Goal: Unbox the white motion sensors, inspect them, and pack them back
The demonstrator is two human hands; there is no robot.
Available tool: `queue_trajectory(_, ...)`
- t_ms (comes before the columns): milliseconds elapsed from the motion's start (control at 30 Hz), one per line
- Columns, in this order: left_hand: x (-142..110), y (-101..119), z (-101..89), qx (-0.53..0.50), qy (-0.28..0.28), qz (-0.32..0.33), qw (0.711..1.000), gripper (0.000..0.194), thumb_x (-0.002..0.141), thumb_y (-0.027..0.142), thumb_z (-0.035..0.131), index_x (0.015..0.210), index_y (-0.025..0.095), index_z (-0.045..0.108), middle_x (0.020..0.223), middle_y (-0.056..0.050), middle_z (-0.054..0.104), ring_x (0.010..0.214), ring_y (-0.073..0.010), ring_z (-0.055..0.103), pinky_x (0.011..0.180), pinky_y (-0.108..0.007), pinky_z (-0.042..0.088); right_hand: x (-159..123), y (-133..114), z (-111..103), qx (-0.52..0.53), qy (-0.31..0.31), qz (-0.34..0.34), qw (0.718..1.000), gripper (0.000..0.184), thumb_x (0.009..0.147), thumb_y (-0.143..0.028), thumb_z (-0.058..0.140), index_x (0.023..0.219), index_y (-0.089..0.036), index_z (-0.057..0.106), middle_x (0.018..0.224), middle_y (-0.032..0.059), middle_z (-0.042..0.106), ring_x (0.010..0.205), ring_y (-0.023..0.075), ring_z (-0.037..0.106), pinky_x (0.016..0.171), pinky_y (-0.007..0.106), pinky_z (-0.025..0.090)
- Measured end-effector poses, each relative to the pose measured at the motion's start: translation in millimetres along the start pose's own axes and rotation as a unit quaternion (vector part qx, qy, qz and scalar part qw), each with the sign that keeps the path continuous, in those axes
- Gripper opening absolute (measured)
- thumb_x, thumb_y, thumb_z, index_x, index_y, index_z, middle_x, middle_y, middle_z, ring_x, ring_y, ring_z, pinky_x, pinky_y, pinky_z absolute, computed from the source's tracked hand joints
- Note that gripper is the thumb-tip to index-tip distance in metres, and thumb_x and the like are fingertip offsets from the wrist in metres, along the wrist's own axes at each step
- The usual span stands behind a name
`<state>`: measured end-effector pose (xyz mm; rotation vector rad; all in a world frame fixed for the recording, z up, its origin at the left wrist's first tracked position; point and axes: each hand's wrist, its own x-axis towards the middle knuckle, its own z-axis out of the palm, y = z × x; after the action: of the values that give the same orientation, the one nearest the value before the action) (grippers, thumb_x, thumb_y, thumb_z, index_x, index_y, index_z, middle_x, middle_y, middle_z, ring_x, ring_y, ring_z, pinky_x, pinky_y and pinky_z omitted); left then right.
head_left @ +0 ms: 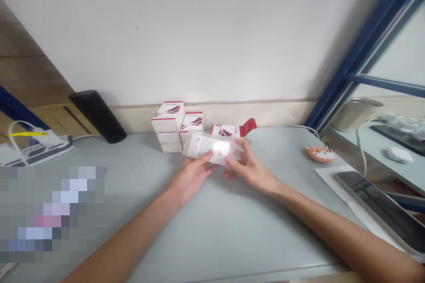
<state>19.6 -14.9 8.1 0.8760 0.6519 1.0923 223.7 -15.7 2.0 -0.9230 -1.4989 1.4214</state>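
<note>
A white device in a clear plastic bag (205, 146) is held just above the desk (199, 234). My left hand (191, 177) grips it from below at the left, the thumb lying on top. At its right end, my right hand (245, 166) pinches the crinkled plastic between thumb and fingers. Behind my hands stand several stacked white-and-red boxes (168, 119). Another white-and-red box (227, 131) lies behind the bag, its red flap (249, 126) raised. The bag and my right hand partly cover that box.
A black cylinder (99, 117) leans at the back left, near a white power strip (36, 152). On the right are an orange animal-face case (320, 154) and a dark-screened phone (381, 208) on white paper (327, 177). A blue frame (352, 62) borders the right. Pixelation hides the left front.
</note>
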Motion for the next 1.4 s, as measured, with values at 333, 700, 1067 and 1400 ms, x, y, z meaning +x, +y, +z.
queue_trajectory(333,-2,-3,-3.8,0.299,0.121,0.226,0.919,0.095,0.075,0.035,0.091,0.152,0.041,0.035,0.156,-0.008,0.046,0.147,-0.0316,0.044,0.121,-0.05,0.037,7,-4,-12,0.011,0.104,-0.143,0.984,0.034,0.096,-0.05,0.069,0.091,-0.026,0.045,0.073,-0.0061,0.056,0.056,0.0109,0.053,0.054,0.029,0.044)
queue_trajectory(700,-4,-7,-15.3,0.544,0.033,0.312,0.778,0.05,0.09,0.032,0.077,0.137,0.04,0.06,0.15,-0.006,0.054,0.136,-0.0302,0.054,0.116,-0.046,0.039,1,-7,-14,-0.143,0.015,-0.17,0.975,0.014,0.104,-0.034,0.055,0.095,-0.026,0.047,0.078,-0.0019,0.059,0.068,0.0155,0.055,0.066,0.032,0.045)
queue_trajectory(1067,-9,9,-3.2,0.472,0.046,0.118,0.872,0.041,0.093,0.055,0.068,0.126,0.03,0.069,0.113,-0.005,0.076,0.097,-0.0259,0.069,0.08,-0.032,0.051,6,-9,-25,-0.309,0.042,-0.159,0.937,0.01,0.103,-0.024,0.046,0.094,-0.025,0.049,0.081,-0.0017,0.059,0.072,0.0154,0.052,0.069,0.03,0.041)
queue_trajectory(1400,-6,29,-8.4,0.084,-0.052,-0.115,0.988,0.046,0.096,0.049,0.061,0.138,0.03,0.066,0.14,-0.012,0.066,0.102,-0.0289,0.07,0.078,-0.039,0.057,12,-10,-31,-0.161,0.023,-0.049,0.985,0.025,0.102,-0.039,0.054,0.085,-0.022,0.048,0.075,-0.0037,0.055,0.067,0.0129,0.047,0.064,0.029,0.036)
